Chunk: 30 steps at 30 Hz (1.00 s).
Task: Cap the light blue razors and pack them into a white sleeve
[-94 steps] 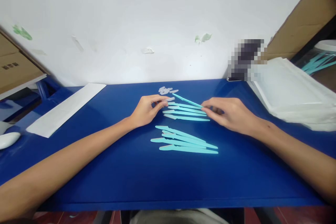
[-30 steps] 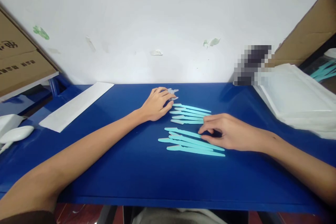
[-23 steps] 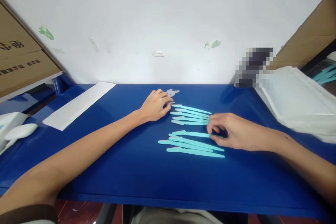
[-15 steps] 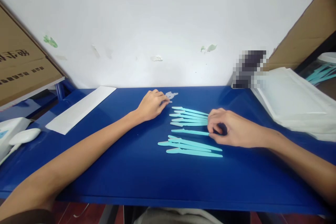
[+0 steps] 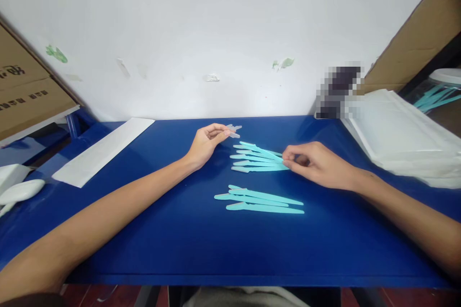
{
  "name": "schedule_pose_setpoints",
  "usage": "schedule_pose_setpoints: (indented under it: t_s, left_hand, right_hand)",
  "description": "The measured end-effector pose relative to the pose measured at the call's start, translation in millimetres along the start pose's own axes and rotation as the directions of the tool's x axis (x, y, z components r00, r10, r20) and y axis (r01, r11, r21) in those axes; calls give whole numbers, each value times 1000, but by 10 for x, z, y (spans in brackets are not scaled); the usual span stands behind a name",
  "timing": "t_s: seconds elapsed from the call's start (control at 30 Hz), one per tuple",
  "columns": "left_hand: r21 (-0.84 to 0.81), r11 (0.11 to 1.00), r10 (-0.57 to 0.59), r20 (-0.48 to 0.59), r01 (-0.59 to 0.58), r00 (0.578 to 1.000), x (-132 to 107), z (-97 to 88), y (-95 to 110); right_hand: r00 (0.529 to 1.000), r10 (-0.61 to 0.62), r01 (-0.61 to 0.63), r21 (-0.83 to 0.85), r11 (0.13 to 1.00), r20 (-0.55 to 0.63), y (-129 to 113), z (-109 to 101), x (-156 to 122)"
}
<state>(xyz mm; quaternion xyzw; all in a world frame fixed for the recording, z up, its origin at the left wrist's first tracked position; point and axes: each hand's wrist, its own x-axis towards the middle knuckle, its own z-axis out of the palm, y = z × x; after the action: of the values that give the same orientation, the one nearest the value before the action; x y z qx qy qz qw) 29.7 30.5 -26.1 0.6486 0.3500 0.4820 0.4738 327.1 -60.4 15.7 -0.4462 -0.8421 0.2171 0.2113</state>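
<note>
- I'm reading the blue table (image 5: 201,244) as a clock, wall at 12.
- Left hand (image 5: 206,146): sitting near 11 o'clock, thumb and fingers pinching a small clear cap (image 5: 235,135).
- More clear caps (image 5: 236,127) are lying just past those fingertips, toward 12, partly hidden; I'm not managing a count.
- Right hand (image 5: 320,165): sitting at 2 o'clock, narrow pinch, holding one teal stick (image 5: 257,147) by its thin end, broad head pointing to 10.
- That stick is slanting across the upper teal row (image 5: 264,169) at 1 o'clock; can't tell if they're touching.
- Three loose teal sticks (image 5: 266,197) are lying at 3 o'clock, two crossing.
- White strip (image 5: 104,151) is lying at 10.
</note>
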Motion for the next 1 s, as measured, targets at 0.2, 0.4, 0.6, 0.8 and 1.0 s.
schedule_pose_setpoints:
  t_s: [0.2,0.4,0.6,0.8,1.0]
  left_hand:
    - [-5,999,-41,8,41,999,-13,6,14]
    - [28,998,-53,41,52,998,-35,44,92]
    - [31,998,-49,17,48,999,-26,42,91]
    - [1,999,-32,-7,32,999,-5,25,30]
    - [-16,1000,-11,-21,11,1000,23,-7,-29]
  right_hand:
    - [1000,13,-13,9,1000,18,44,-1,3]
    - [999,3,-2,13,1000,-38,67,5,-3]
    - [985,0,-4,-23,1000,-174,47,2,-14]
    - [966,25,-36,-36,999,-257,64,2,-2]
    - [948,53,-69,-38,997,-314,100,-5,4]
